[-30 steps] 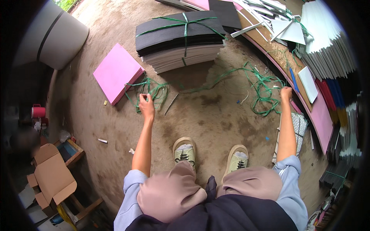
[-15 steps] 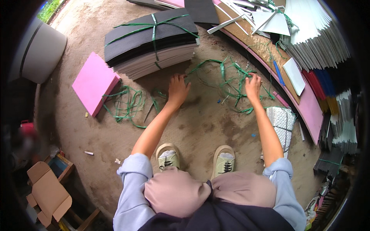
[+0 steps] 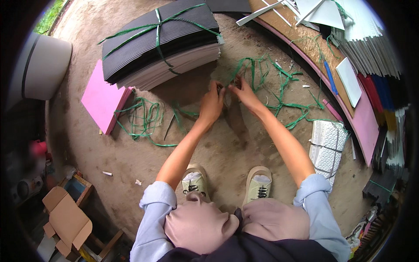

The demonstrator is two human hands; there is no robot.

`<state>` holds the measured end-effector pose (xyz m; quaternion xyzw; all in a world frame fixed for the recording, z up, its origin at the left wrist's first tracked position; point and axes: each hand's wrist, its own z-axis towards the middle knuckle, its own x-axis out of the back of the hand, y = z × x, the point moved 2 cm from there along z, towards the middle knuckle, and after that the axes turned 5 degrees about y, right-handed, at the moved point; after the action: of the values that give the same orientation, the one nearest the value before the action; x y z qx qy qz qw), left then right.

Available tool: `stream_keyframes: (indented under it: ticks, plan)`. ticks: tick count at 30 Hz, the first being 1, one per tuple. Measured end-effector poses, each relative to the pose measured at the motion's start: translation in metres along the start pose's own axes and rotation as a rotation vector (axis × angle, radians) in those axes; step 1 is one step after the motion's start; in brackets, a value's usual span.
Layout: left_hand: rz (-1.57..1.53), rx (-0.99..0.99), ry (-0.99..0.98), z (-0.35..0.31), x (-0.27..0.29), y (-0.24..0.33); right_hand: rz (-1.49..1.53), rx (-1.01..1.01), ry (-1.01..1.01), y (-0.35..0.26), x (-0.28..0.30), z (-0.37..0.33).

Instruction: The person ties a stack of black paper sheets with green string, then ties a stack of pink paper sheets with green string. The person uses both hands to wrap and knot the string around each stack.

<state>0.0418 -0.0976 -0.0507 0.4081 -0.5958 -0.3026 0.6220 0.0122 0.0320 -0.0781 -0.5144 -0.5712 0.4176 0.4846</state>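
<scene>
In front of me my left hand (image 3: 211, 105) is closed, its thumb and fingers pinched on green plastic twine. Close to its right, my right hand (image 3: 247, 95) pinches the same sort of twine, and a loop of green twine (image 3: 251, 61) rises from its fingers and trails off to the right. The fingertips nearly meet, and the exact bit between them is too small to see. Just beyond stands a thick stack of black and pale corrugated sheets (image 3: 161, 48), bound crosswise with green twine. More twine (image 3: 146, 115) lies tangled on the ground left of my hands.
A pink block of sheets (image 3: 104, 98) leans left of the stack. On the right lie a tied white bundle (image 3: 326, 150), a brown board (image 3: 301, 43) with a blue tool (image 3: 330, 77), and stacked sheets (image 3: 371, 54). An opened cardboard box (image 3: 67, 218) sits at lower left.
My right hand has come left from the tangle on the right, bringing twine toward my left hand. The left hand has shifted slightly right. The view has moved a little.
</scene>
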Motion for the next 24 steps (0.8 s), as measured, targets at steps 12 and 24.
stream_keyframes:
  ticks: [12, 24]
  plan:
    - [-0.182, 0.168, 0.616, -0.065, 0.173, -0.056, -0.512, 0.31, -0.056, -0.093, 0.073, -0.026]
    - [1.026, -0.063, 0.654, -0.089, 0.241, -0.084, -1.089, 0.154, 0.302, -0.045, 0.179, -0.001]
